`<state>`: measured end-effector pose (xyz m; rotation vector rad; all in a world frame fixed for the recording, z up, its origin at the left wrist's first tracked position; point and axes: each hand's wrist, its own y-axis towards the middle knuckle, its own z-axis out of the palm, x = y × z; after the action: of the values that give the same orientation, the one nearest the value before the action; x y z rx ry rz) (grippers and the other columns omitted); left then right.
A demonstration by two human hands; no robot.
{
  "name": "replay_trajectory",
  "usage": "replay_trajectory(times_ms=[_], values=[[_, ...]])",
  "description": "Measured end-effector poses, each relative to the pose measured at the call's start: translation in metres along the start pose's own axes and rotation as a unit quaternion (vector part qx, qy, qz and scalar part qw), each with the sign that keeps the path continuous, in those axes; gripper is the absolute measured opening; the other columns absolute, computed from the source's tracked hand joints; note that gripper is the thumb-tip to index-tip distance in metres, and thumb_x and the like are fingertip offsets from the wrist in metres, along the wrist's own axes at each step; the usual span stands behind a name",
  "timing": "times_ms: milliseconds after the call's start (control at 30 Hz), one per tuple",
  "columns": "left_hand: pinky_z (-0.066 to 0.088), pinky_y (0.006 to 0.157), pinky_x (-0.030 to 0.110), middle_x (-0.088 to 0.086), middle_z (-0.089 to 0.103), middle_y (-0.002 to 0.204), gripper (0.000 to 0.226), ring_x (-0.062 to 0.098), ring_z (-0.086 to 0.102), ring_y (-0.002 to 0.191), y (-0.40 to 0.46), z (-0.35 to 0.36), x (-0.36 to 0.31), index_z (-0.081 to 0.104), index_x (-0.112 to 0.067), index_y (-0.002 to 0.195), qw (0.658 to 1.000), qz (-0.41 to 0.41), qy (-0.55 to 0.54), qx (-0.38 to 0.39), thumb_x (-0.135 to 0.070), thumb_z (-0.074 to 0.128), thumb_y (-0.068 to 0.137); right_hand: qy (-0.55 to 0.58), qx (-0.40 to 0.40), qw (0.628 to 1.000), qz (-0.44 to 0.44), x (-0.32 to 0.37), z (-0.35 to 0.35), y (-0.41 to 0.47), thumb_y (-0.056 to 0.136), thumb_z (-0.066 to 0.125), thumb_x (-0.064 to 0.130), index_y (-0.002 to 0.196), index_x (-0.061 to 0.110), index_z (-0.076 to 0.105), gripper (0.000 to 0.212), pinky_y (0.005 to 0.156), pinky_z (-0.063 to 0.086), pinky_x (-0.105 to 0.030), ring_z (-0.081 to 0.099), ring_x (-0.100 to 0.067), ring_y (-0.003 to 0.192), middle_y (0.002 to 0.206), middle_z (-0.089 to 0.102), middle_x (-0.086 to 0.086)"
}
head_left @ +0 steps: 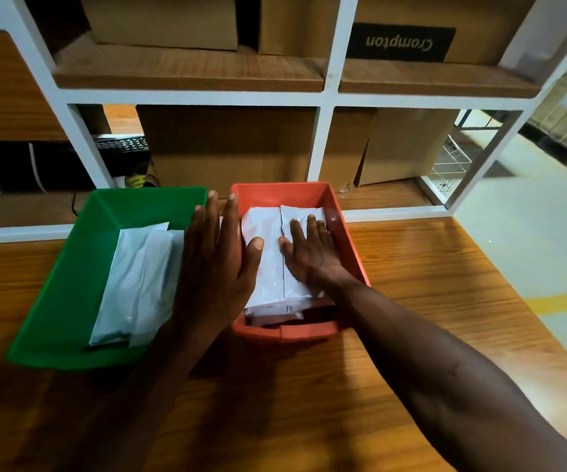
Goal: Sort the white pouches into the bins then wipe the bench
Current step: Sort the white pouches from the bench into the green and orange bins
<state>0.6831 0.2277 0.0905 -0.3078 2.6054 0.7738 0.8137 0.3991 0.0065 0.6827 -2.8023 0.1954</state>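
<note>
Two bins stand side by side on the wooden bench (309, 386). The green bin (60, 301) on the left holds a stack of white pouches (132, 284). The red bin (346, 229) on the right holds more white pouches (268, 274). My left hand (217, 264) lies flat with straight fingers over the gap between the bins, its thumb on the pouches in the red bin. My right hand (309, 247) presses flat on those pouches inside the red bin. Neither hand grips anything.
A white-framed shelf unit (323, 97) rises right behind the bins, with cardboard boxes (227, 144) in its compartments. A keyboard (122, 144) shows behind it at the left. The bench edge and the floor (530, 240) lie to the right.
</note>
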Motion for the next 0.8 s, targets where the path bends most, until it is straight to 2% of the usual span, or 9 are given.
replay_trajectory(times_ms=[133, 200, 267, 333, 500, 633, 800], values=[[0.013, 0.121, 0.046, 0.009, 0.014, 0.165, 0.067, 0.031, 0.011, 0.151, -0.016, -0.006, 0.009, 0.020, -0.019, 0.156, 1.000, -0.019, 0.013, 0.012, -0.051, 0.033, 0.099, -0.022, -0.016, 1.000, -0.017, 0.011, -0.024, -0.014, 0.100, 0.016, 0.063, 0.160, 0.022, 0.011, 0.073, 0.124, 0.003, -0.053, 0.002, -0.037, 0.154, 0.167, 0.003, -0.018], [0.018, 0.120, 0.045, 0.012, 0.026, 0.161, 0.064, 0.030, 0.020, 0.149, -0.024, -0.014, 0.007, 0.027, -0.016, 0.154, 1.000, -0.015, 0.018, -0.004, -0.048, 0.034, 0.099, -0.014, -0.076, 0.996, -0.055, 0.021, -0.039, -0.030, 0.101, 0.021, 0.060, 0.157, 0.019, 0.025, 0.069, 0.123, 0.013, -0.052, 0.016, -0.037, 0.152, 0.165, 0.019, -0.017], [0.026, 0.118, 0.043, 0.014, 0.041, 0.153, 0.059, 0.029, 0.032, 0.143, -0.037, -0.023, 0.003, 0.039, -0.011, 0.149, 0.999, -0.010, 0.024, -0.036, -0.043, 0.039, 0.099, 0.015, -0.159, 0.981, -0.109, 0.032, -0.052, -0.055, 0.102, 0.027, 0.056, 0.148, 0.015, 0.044, 0.064, 0.118, 0.028, -0.050, 0.035, -0.037, 0.144, 0.156, 0.040, -0.016], [0.033, 0.116, 0.045, 0.012, 0.049, 0.147, 0.054, 0.029, 0.040, 0.138, -0.054, -0.032, -0.001, 0.045, -0.011, 0.145, 0.998, -0.013, 0.031, -0.055, -0.039, 0.044, 0.099, 0.058, -0.216, 0.963, -0.154, 0.041, -0.056, -0.083, 0.101, 0.034, 0.053, 0.138, 0.011, 0.056, 0.060, 0.113, 0.037, -0.046, 0.046, -0.034, 0.137, 0.145, 0.054, -0.016], [0.043, 0.105, 0.047, 0.011, 0.059, 0.135, 0.050, 0.029, 0.052, 0.128, -0.113, -0.058, -0.009, 0.052, -0.010, 0.140, 0.995, -0.059, 0.034, -0.077, -0.037, 0.048, 0.099, 0.170, -0.285, 0.911, -0.245, 0.066, -0.044, -0.157, 0.101, 0.047, 0.045, 0.123, 0.006, 0.065, 0.049, 0.096, 0.049, -0.041, 0.061, -0.031, 0.118, 0.126, 0.067, -0.015], [0.045, 0.105, 0.040, 0.008, 0.059, 0.134, 0.049, 0.024, 0.053, 0.127, -0.184, -0.093, -0.011, 0.052, -0.011, 0.140, 0.986, -0.125, 0.082, -0.080, -0.039, 0.046, 0.099, 0.234, -0.234, 0.889, -0.315, 0.095, -0.018, -0.216, 0.102, 0.048, 0.043, 0.125, 0.006, 0.063, 0.046, 0.089, 0.050, -0.039, 0.062, -0.030, 0.113, 0.123, 0.067, -0.014], [0.048, 0.101, 0.041, 0.008, 0.058, 0.138, 0.049, 0.023, 0.052, 0.129, -0.265, -0.133, 0.013, 0.050, -0.010, 0.141, 0.969, -0.208, 0.116, -0.072, -0.038, 0.046, 0.101, 0.259, -0.155, 0.888, -0.347, 0.142, 0.034, -0.259, 0.101, 0.048, 0.048, 0.129, 0.010, 0.064, 0.050, 0.094, 0.052, -0.039, 0.062, -0.028, 0.117, 0.126, 0.067, -0.012]])
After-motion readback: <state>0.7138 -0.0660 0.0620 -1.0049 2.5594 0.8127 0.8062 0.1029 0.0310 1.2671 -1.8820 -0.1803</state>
